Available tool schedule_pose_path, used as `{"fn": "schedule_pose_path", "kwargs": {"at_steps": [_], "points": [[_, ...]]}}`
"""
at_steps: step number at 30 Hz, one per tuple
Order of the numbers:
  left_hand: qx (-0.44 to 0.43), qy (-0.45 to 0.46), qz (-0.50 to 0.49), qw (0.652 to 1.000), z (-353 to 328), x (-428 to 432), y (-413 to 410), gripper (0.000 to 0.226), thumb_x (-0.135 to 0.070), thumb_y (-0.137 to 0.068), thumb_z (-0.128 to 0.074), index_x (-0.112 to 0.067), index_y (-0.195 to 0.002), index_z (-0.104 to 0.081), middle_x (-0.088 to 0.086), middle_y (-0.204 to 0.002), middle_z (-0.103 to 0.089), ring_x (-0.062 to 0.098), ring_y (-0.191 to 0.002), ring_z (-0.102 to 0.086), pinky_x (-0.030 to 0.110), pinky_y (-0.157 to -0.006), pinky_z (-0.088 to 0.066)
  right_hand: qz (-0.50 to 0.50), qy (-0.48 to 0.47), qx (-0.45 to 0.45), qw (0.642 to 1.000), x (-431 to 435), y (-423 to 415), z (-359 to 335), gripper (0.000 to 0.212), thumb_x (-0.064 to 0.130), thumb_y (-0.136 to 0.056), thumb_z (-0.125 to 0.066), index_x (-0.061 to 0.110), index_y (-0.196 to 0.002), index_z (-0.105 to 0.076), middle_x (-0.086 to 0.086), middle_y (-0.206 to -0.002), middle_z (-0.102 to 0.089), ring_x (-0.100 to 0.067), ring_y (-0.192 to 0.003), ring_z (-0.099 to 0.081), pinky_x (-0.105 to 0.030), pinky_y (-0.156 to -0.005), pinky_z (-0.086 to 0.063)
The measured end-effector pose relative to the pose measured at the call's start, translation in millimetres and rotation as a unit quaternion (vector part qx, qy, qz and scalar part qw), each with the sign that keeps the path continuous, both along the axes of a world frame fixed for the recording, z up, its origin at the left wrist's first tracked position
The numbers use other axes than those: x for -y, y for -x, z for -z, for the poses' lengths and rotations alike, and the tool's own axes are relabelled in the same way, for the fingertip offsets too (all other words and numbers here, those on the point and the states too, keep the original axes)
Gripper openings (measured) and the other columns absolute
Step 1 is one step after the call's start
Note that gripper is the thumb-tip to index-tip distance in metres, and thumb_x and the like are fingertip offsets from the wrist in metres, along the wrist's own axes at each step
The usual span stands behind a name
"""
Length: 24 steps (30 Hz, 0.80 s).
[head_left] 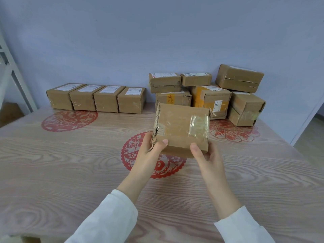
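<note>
A worn brown cardboard box (180, 127) with torn edges and clear tape patches is held above the table (61, 163), tilted towards me. My left hand (149, 151) grips its lower left corner, thumb on the top face. My right hand (205, 155) grips its lower right corner, thumb on the near face. Both sleeves are white.
A neat row of several labelled boxes (96, 98) stands at the back left by the wall. A loose pile of several boxes (210, 95) sits at the back right. Red paper-cut patterns (68, 120) lie under the table's clear cover. A white frame (10, 71) stands far left.
</note>
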<state>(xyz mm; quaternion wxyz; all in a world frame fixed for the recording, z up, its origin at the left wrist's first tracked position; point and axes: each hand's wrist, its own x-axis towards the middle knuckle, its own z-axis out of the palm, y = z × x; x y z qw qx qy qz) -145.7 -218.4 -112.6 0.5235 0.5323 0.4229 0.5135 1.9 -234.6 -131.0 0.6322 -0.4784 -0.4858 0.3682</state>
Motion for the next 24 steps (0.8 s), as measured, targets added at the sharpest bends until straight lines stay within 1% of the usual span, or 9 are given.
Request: {"fn": "schedule_pose_path", "kwargs": {"at_steps": [4,7,10,12,14,17,19,21,24], "points": [[-0.028,-0.004,-0.007,1.000,1,-1,2,0.022,-0.022,-0.092,-0.058,-0.041,-0.092,-0.046,-0.023,-0.091,-0.057,-0.002,-0.090,-0.057,0.012,-0.075,-0.040,-0.022,0.006,-0.013,1.000,-1,-4,-1,0.025,0.021,-0.084,-0.064,0.032,-0.104,-0.052,0.014,-0.106,-0.062,0.017,-0.083,-0.060,-0.002,-0.066,-0.044],[-0.027,0.005,-0.004,1.000,2,-3,5,0.018,-0.036,-0.087,-0.066,-0.039,-0.092,-0.048,-0.018,-0.089,-0.062,-0.002,-0.089,-0.060,0.021,-0.088,-0.045,-0.049,0.001,-0.016,0.999,0,-6,-1,0.043,0.031,-0.073,-0.066,0.025,-0.114,-0.053,0.009,-0.112,-0.063,0.009,-0.091,-0.062,-0.006,-0.071,-0.046],[-0.059,0.001,0.015,0.998,4,-3,8,0.029,-0.044,-0.079,-0.067,-0.038,-0.103,-0.052,-0.011,-0.108,-0.066,0.008,-0.105,-0.062,0.036,-0.100,-0.045,-0.044,0.010,-0.013,0.999,0,-6,-2,0.061,0.044,-0.067,-0.063,0.021,-0.123,-0.051,0.012,-0.115,-0.062,0.011,-0.095,-0.060,-0.006,-0.073,-0.047],[-0.071,-0.001,0.023,0.997,5,-4,10,0.031,-0.045,-0.080,-0.067,-0.038,-0.106,-0.051,-0.013,-0.111,-0.064,0.007,-0.106,-0.061,0.033,-0.099,-0.044,-0.028,0.016,-0.007,0.999,0,-8,-3,0.060,0.049,-0.067,-0.060,0.022,-0.120,-0.053,0.013,-0.112,-0.062,0.013,-0.093,-0.059,-0.005,-0.071,-0.046],[-0.067,0.000,0.021,0.998,5,-5,10,0.031,-0.046,-0.082,-0.067,-0.039,-0.106,-0.048,-0.015,-0.111,-0.061,0.003,-0.105,-0.059,0.025,-0.094,-0.045,-0.033,0.016,-0.005,0.999,0,-10,-3,0.050,0.044,-0.070,-0.061,0.023,-0.114,-0.054,0.011,-0.110,-0.063,0.013,-0.089,-0.060,-0.004,-0.069,-0.046],[-0.048,-0.008,-0.001,0.999,0,-3,9,0.050,-0.055,-0.070,-0.058,-0.037,-0.115,-0.041,-0.020,-0.111,-0.054,-0.005,-0.103,-0.052,0.012,-0.079,-0.041,-0.061,0.000,0.000,0.998,2,-9,-1,0.053,0.033,-0.069,-0.066,0.018,-0.118,-0.053,0.008,-0.113,-0.063,0.006,-0.097,-0.062,-0.009,-0.077,-0.048],[-0.053,-0.017,-0.003,0.998,3,-4,10,0.060,-0.055,-0.068,-0.056,-0.038,-0.122,-0.039,-0.022,-0.114,-0.054,-0.005,-0.106,-0.051,0.012,-0.080,-0.041,-0.073,-0.010,0.006,0.997,2,-9,-1,0.059,0.030,-0.069,-0.067,0.018,-0.124,-0.050,0.007,-0.118,-0.062,0.003,-0.105,-0.060,-0.012,-0.084,-0.049],[-0.068,-0.030,0.012,0.997,6,-4,12,0.059,-0.052,-0.069,-0.057,-0.039,-0.124,-0.040,-0.022,-0.116,-0.056,-0.005,-0.107,-0.053,0.011,-0.083,-0.044,-0.073,-0.010,0.009,0.997,1,-10,-3,0.063,0.038,-0.068,-0.066,0.023,-0.127,-0.048,0.012,-0.119,-0.061,0.003,-0.108,-0.058,-0.011,-0.085,-0.048],[-0.100,-0.051,0.033,0.993,10,-5,15,0.071,-0.047,-0.072,-0.061,-0.033,-0.136,-0.036,-0.021,-0.122,-0.055,-0.008,-0.109,-0.053,0.007,-0.082,-0.047,-0.048,-0.004,0.042,0.998,0,-12,-3,0.057,0.054,-0.066,-0.060,0.030,-0.118,-0.055,0.015,-0.111,-0.065,0.003,-0.103,-0.060,-0.011,-0.079,-0.049]]}}
